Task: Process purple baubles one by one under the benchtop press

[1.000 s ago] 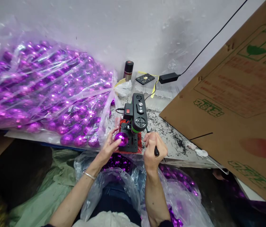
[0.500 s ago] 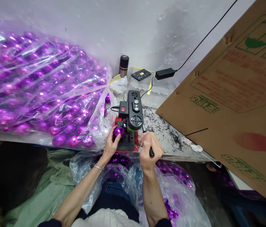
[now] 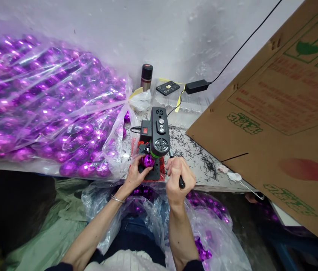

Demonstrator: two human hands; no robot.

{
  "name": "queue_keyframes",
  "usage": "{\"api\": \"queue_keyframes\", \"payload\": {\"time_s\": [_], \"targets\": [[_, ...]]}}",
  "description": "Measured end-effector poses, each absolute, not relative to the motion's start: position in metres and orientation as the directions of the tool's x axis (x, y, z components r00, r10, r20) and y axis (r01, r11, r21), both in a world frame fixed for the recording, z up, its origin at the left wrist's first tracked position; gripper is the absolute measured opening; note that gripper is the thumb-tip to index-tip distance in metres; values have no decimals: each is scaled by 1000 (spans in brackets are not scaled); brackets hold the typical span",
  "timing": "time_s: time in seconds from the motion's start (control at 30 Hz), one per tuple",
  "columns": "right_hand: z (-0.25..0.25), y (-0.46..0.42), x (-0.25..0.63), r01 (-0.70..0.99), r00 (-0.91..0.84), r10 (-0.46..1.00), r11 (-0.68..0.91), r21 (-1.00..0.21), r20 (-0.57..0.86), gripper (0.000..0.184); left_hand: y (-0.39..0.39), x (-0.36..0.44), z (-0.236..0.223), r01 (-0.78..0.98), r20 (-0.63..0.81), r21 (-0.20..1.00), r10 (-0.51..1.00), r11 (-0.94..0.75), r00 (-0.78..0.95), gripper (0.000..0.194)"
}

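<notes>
A small black bench machine (image 3: 160, 128) with round grilles and silver buttons stands near the table's front edge. My left hand (image 3: 136, 173) holds a shiny purple faceted ball (image 3: 148, 161) between thumb and fingers, at the machine's base plate (image 3: 154, 174), just under the green-ringed head. Whether the ball touches the head I cannot tell. My right hand (image 3: 180, 175) is wrapped round the black-ended lever (image 3: 181, 183) on the machine's right side. A black box with a red switch (image 3: 145, 131) sits against the machine's left.
A tied clear bag of purple balls (image 3: 48, 109) fills the table's left. A large cardboard box (image 3: 274, 131) leans in from the right. Behind the machine are a dark bottle (image 3: 146, 77), a phone-like black slab (image 3: 168, 88) and a power adapter (image 3: 197, 86). Black scraps (image 3: 209, 163) litter the tabletop.
My left hand has brought the purple ball slightly right and down, closer under the machine's head. My right hand stays on the lever. The whole view has shifted a little.
</notes>
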State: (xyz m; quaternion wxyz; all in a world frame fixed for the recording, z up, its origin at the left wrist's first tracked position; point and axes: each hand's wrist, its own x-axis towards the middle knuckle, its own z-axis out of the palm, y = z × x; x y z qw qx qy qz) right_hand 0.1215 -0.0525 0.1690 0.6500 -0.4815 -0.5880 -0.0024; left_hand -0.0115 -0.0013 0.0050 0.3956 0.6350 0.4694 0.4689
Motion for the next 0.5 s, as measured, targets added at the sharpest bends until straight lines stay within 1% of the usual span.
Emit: {"api": "queue_keyframes", "payload": {"time_s": [0.3, 0.5], "targets": [[164, -54, 122, 536, 309, 557, 568, -625, 771, 36, -1, -7, 6, 291, 256, 917, 962, -272, 91, 59], [161, -55, 122, 538, 318, 555, 562, -628, 769, 36, -2, -7, 2, 326, 314, 883, 941, -339, 128, 61]]}}
